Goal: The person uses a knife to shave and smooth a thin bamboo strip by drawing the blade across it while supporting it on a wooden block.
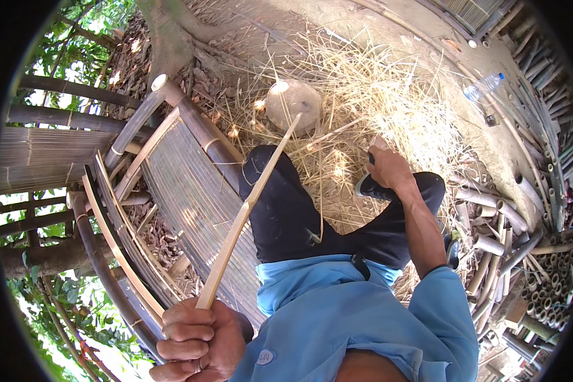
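Note:
My left hand (pixel 200 340) is closed round the lower end of a long, pale split bamboo strip (pixel 239 219). The strip slants up and away over my left thigh, narrowing to a tip in front of a round, pale block (pixel 290 105) on the ground. Beyond my right knee, my right hand (pixel 389 167) is closed in a fist, with a small dark piece showing at its left side. What that piece belongs to is hidden, and the fist is apart from the strip.
Loose bamboo shavings (pixel 401 95) cover the ground ahead. A slatted bamboo bench (pixel 197 184) stands at my left. Cut bamboo poles (pixel 490 245) lie at my right, with stacked tubes (pixel 554 280) beyond. A clear plastic bottle (pixel 482 87) lies far right. A tree trunk (pixel 165 38) rises behind.

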{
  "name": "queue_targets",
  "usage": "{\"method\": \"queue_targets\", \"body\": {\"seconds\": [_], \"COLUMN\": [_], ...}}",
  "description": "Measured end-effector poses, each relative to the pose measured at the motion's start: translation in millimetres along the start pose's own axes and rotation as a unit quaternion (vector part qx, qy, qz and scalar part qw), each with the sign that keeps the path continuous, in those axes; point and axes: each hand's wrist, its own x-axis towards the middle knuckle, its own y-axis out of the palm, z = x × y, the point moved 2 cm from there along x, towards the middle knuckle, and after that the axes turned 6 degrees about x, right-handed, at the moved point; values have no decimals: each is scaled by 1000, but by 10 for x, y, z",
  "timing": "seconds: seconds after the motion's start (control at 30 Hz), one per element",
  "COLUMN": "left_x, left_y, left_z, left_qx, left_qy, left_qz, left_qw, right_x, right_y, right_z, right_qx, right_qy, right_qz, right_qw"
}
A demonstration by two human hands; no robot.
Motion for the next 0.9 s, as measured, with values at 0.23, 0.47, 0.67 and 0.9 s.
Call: {"method": "queue_targets", "body": {"seconds": [0.23,0.47,0.67,0.9], "left_x": [32,-31,-30,-82], "left_y": [-23,70,-33,107], "left_z": [4,-34,-120,-113], "left_qx": [-14,-107,-81,-90], "left_qy": [9,25,3,35], "left_qz": [-26,5,66,51], "left_qw": [1000,994,995,994], "right_x": [-248,-785,-1128,-1655], "right_y": [-136,-78,-87,-380], "right_z": [74,601,1081,1494], "right_qx": [26,296,300,248], "right_qy": [-11,-165,-214,-384], "right_qz": [-17,-117,-68,-150], "right_qw": [999,933,927,876]}}
